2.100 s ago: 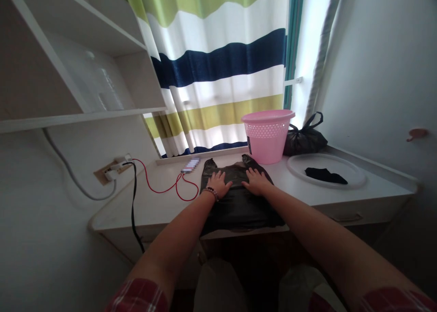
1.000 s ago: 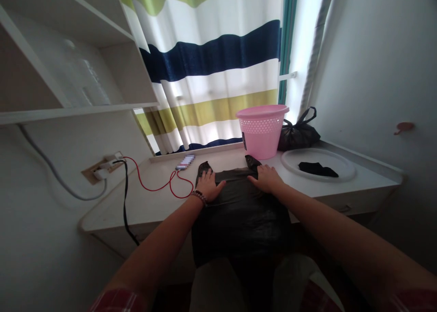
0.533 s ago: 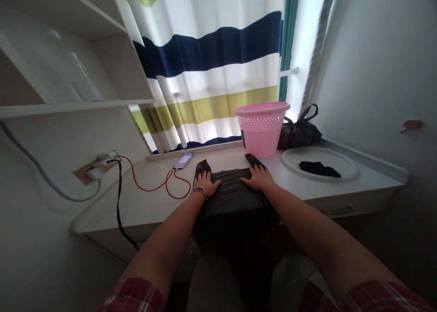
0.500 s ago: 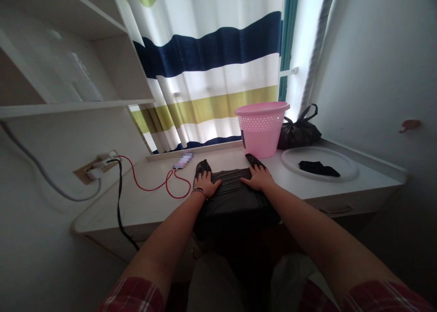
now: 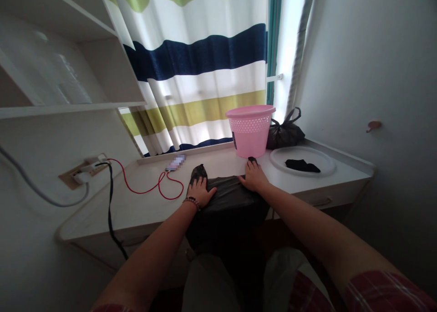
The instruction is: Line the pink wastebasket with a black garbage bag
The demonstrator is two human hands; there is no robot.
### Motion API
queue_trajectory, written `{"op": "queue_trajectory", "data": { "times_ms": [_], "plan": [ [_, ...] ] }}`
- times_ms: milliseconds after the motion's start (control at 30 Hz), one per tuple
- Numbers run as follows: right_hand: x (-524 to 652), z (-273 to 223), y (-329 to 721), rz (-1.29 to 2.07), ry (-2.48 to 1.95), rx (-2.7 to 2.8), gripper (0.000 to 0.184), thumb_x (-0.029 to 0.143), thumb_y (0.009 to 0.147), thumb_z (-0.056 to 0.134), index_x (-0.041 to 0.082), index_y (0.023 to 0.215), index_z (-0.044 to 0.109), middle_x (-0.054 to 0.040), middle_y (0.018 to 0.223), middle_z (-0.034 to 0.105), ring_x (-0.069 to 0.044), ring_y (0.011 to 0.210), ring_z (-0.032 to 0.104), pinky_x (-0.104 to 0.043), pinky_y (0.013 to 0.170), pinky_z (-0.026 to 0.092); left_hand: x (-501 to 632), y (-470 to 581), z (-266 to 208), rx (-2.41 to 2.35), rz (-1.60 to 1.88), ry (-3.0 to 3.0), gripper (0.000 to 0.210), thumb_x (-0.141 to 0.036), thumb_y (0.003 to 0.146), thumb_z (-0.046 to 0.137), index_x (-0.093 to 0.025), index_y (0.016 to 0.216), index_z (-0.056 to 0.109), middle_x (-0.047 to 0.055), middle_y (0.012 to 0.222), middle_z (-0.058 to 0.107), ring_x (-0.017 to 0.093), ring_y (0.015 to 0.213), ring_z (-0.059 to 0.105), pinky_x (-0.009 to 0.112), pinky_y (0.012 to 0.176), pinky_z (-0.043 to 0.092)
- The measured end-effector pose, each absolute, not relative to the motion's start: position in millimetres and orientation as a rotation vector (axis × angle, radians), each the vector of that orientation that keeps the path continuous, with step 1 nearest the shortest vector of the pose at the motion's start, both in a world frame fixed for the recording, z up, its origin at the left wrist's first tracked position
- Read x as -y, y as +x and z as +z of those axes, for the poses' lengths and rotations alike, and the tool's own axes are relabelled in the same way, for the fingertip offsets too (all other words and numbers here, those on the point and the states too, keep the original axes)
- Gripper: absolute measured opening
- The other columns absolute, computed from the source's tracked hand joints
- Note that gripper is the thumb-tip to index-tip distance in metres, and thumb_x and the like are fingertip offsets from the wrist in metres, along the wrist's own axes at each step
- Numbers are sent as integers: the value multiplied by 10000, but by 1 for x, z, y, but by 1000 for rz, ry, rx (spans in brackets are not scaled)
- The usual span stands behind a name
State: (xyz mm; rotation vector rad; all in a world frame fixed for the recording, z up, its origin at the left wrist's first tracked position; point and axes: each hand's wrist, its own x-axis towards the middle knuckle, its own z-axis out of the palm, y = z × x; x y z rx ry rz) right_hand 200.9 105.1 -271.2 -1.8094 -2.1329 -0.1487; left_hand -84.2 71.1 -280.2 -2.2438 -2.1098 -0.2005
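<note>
Left hand [image 5: 201, 193] and right hand [image 5: 254, 177] lie splayed on a black plastic bag [image 5: 232, 200], kinda flattened over the white counter [image 5: 146, 212] edge, handles [image 5: 198, 171] untied.

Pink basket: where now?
Head view, just right of centre: the basket stands on the desk beyond the right hand, left of the tied bag.

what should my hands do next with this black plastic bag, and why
I'd probably draw the black plastic bag slightly farther onto the white desk, away from your lap. Its near part hangs over the desk's front, while your left hand and right hand both rest on its far end, seemingly well placed to shift it.
</note>
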Motion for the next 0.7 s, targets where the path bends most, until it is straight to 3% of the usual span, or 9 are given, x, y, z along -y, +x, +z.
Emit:
{"op": "queue_trajectory", "data": {
  "times_ms": [167, 400, 500, 600, 700],
  "plan": [
    [-147, -278, 207, 104, -1961, 2131, 1003, 764, 818, 308, 12, 1479, 271, -246, 1541, 226, -364, 1417, 182, -478, 1137, 103, -69, -83, -278, 2107, -181, -2257, 942, -810, 815, 213, -187, 1521, 259, 105, 1598, 157, 357, 1458, 140, 503, 1148, 157],
    [-187, -278, 218, 171, -2015, 2088, 940, 747, 813, 352, 113, 1503, 267, -189, 1570, 186, -373, 1431, 134, -539, 1124, 68, -70, -81, -278, 2115, -194, -2254, 911, -789, 828, 243, -198, 1520, 261, 91, 1597, 160, 347, 1459, 146, 500, 1153, 148],
    [-199, -277, 227, 131, -1943, 2008, 772, 671, 860, 366, 153, 1431, 405, -181, 1522, 295, -371, 1377, 265, -530, 1109, 143, -72, -82, -279, 2112, -204, -2255, 910, -793, 826, 247, -205, 1521, 261, 84, 1599, 157, 345, 1460, 147, 498, 1155, 149],
    [-209, -278, 240, 60, -1932, 1772, 629, 535, 907, 376, 106, 1356, 479, -227, 1368, 458, -354, 1253, 421, -486, 1049, 272, -74, -81, -278, 2107, -206, -2255, 914, -795, 826, 250, -202, 1522, 259, 83, 1597, 164, 344, 1461, 146, 494, 1158, 152],
    [-215, -279, 249, -6, -1961, 1699, 577, 525, 866, 467, 78, 1211, 587, -242, 1196, 564, -375, 1177, 467, -481, 990, 332, -75, -80, -278, 2111, -196, -2249, 902, -787, 832, 260, -207, 1522, 259, 74, 1598, 167, 334, 1462, 148, 487, 1160, 156]
  ]
}}
